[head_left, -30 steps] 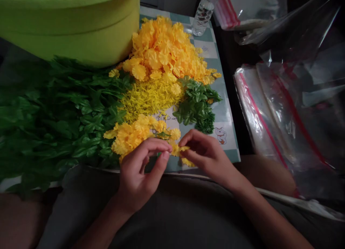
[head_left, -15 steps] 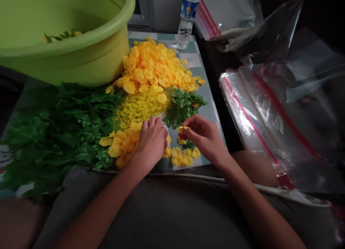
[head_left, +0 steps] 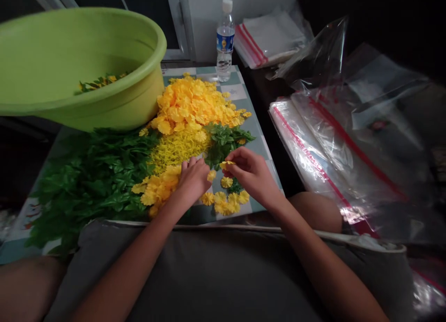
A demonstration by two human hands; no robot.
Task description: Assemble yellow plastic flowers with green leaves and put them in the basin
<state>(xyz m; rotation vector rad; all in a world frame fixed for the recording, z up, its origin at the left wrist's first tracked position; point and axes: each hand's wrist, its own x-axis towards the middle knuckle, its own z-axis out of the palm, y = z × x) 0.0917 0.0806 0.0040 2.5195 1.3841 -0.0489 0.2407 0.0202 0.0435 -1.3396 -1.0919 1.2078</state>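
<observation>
My right hand [head_left: 251, 175] pinches a small yellow artificial flower [head_left: 227, 165] between thumb and fingertips, just above the table. To its left, my left hand [head_left: 193, 179] is closed with fingers curled down. What it grips is hidden from above, though a yellow flower [head_left: 211, 175] shows against its thumb side. Loose yellow flower heads [head_left: 226, 205] lie below the hands, near a small dark green sprig [head_left: 236, 187]. A pile of yellow petals [head_left: 158, 186] touches the left wrist area. Behind the hands are thin yellow-green sprigs [head_left: 177, 147] and green leaf pieces [head_left: 223, 138].
A large green basin [head_left: 139, 101] with some leafy flower stems stands at the back left. Dark green leaves [head_left: 101, 173] cover the table's left. A big yellow flower pile [head_left: 195, 103] and a water bottle [head_left: 225, 48] are behind. Clear plastic bags [head_left: 313, 150] lie right.
The view has tilted up and shifted, showing more of the basin and bottle. My hands keep nearly the same pose, and the right still pinches its flower.
</observation>
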